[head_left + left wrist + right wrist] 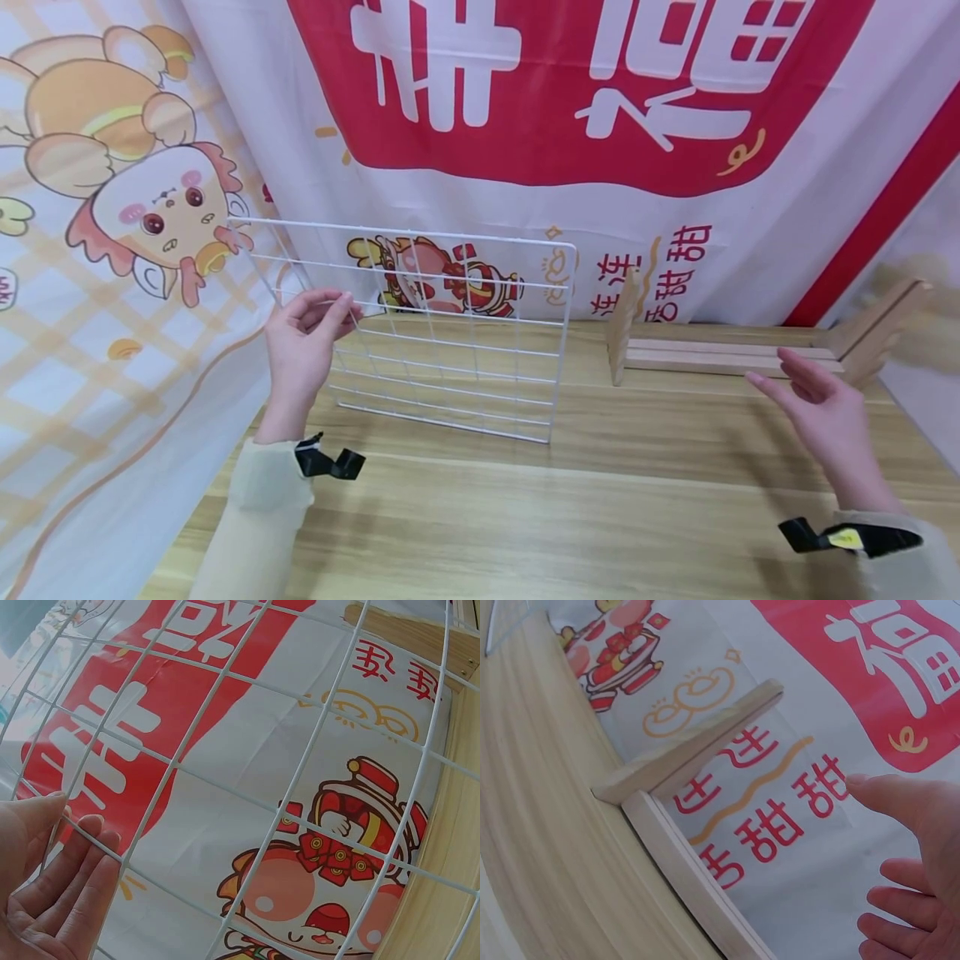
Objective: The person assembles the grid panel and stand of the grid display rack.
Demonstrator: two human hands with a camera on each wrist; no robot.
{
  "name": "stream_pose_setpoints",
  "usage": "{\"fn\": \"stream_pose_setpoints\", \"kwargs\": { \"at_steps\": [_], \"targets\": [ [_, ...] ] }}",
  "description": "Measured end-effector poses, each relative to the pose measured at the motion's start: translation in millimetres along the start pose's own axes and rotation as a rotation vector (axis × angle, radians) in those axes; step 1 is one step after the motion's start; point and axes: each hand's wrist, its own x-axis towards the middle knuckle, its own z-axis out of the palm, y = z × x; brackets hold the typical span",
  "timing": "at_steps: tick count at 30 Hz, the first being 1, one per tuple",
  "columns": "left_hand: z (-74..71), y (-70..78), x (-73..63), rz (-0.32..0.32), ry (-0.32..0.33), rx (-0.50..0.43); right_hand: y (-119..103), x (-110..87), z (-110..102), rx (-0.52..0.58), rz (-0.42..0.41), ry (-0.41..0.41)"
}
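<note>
My left hand (306, 337) holds a white wire grid panel (450, 342) by its left part, thumb and fingers pinching a wire. The panel stands tilted upright, its lower edge close to the table. In the left wrist view the grid (175, 763) spans the picture, and the left hand (60, 892) grips a wire at lower left. My right hand (825, 408) hovers with fingers loosely bent, holding nothing, in front of a small wooden rack (720, 360). In the right wrist view the rack's upright end board (697, 742) rises from its base slats (686, 881), apart from the right hand (922, 877).
The wood-grain table (480, 517) carries the rack at its back right. Behind it hangs a white cloth (525, 200) with a red printed patch and characters. A checked cartoon cloth (150, 350) borders the left side.
</note>
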Motion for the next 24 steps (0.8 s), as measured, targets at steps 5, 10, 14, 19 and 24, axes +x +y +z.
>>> {"fn": "stream_pose_setpoints", "kwargs": {
  "at_steps": [5,10,14,19,24],
  "targets": [
    [0.3,-1.1,0.6,0.007,0.001,-0.022,5,-0.1,-11,0.044,0.021,0.037],
    [1.0,0.1,0.9,0.016,0.001,-0.016,9,2.3,-14,0.064,0.07,0.088],
    [1.5,1.3,1.0,0.019,0.0,0.005,16,5.1,-18,0.057,0.109,0.112],
    [1.3,0.9,0.7,0.006,0.0,0.015,23,9.5,-23,0.043,0.146,0.111],
    [0.6,-1.7,0.9,0.005,0.004,0.002,30,16.0,-28,0.048,0.159,0.128]
  ]
}}
